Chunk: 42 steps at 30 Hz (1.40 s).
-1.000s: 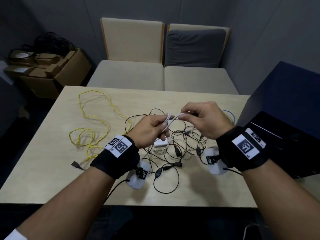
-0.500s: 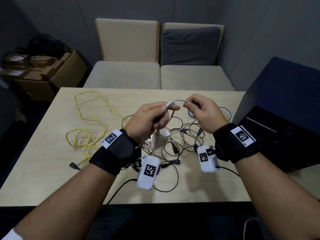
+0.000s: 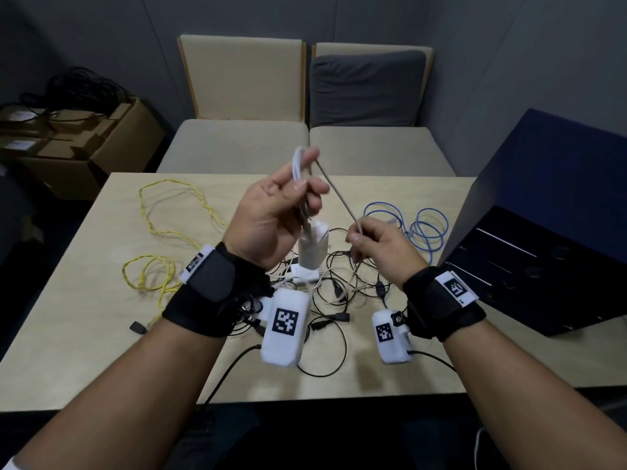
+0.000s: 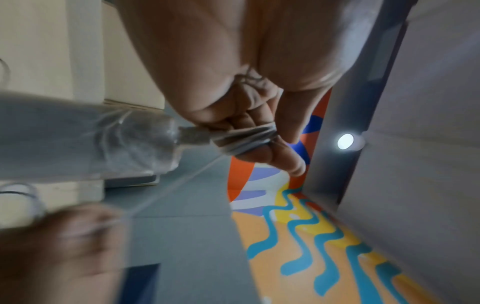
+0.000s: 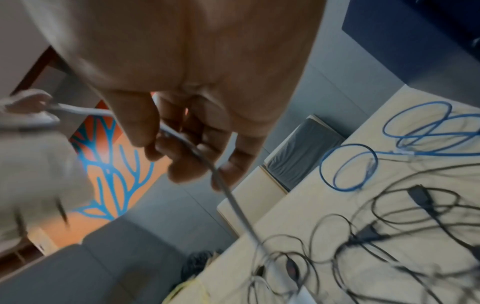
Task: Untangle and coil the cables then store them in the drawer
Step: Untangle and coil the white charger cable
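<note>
Left hand (image 3: 271, 218) grips looped white cable (image 3: 297, 167); right hand (image 3: 381, 247) pinches its strand; cardboard box (image 3: 130, 137) seemingly holds dark cables (image 3: 84, 91).

The left hand (image 3: 268, 222) and the right hand (image 3: 383, 252) were bare, as were the left forearm (image 3: 129, 395) and the right forearm (image 3: 515, 391). Each wrist carried a wide black fabric band: left strap (image 3: 207, 293), right strap (image 3: 441, 310). Each band bore a white tag printed with a black square-pattern marker: left label (image 3: 196, 262), right label (image 3: 456, 289). A white padded unit with a similar black marker was fixed at each wrist: left module (image 3: 286, 329), right module (image 3: 390, 335). A small metal-rimmed fitting (image 3: 247, 305) sat between the left module and its strap. One thin black lead ran from each unit: left cable (image 3: 234, 361), right cable (image 3: 432, 357). A white sleeve edge (image 3: 7, 464) showed on the left arm.
</note>
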Each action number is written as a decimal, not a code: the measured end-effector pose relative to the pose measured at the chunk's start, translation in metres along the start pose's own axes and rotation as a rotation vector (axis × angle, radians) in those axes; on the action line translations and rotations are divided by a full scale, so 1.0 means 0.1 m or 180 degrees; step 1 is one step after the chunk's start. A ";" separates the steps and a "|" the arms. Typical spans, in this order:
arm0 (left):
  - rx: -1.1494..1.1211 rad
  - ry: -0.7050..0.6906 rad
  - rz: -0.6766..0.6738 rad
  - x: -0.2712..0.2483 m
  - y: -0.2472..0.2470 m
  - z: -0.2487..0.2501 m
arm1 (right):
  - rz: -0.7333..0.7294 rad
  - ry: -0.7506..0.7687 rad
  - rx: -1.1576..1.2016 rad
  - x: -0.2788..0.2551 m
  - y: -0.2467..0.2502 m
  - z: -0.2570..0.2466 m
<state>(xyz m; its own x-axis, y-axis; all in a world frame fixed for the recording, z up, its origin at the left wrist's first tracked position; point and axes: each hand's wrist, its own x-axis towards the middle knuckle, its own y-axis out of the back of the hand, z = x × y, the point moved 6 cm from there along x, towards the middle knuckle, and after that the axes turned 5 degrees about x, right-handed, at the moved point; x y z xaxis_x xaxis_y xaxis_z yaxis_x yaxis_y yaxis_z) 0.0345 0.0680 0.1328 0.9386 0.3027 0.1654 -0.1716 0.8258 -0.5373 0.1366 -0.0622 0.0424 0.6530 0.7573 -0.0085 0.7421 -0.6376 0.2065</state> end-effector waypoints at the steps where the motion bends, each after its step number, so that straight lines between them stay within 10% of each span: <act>1: -0.0106 -0.0167 0.0045 0.03 0.01 0.12 | -0.0142 -0.0070 -0.0054 -0.01 -0.06 0.06; 6: 0.0081 -0.0843 0.0477 0.15 0.21 0.55 | -0.0051 -0.0250 -0.0629 -0.11 -0.09 0.28; 17: 0.1107 -0.0692 0.1745 0.18 0.82 0.04 | -0.0554 0.0287 -0.1862 -0.28 -0.23 0.02; 27: 0.3510 0.0356 0.0396 0.04 0.76 -0.60 | 0.0342 0.0899 -0.1025 -0.08 0.15 -0.53; 42: 0.1472 0.0940 -0.0711 -0.18 0.25 -0.67 | 0.0779 0.0325 -0.1238 0.23 0.38 -0.31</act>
<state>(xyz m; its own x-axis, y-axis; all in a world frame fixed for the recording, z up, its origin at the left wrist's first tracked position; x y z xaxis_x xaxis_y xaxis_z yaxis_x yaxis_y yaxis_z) 0.0336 0.0515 0.0605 0.9992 0.0070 -0.0397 -0.0105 0.9960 -0.0886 0.1750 -0.0646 0.0800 0.7690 0.6138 0.1785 0.4439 -0.7137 0.5418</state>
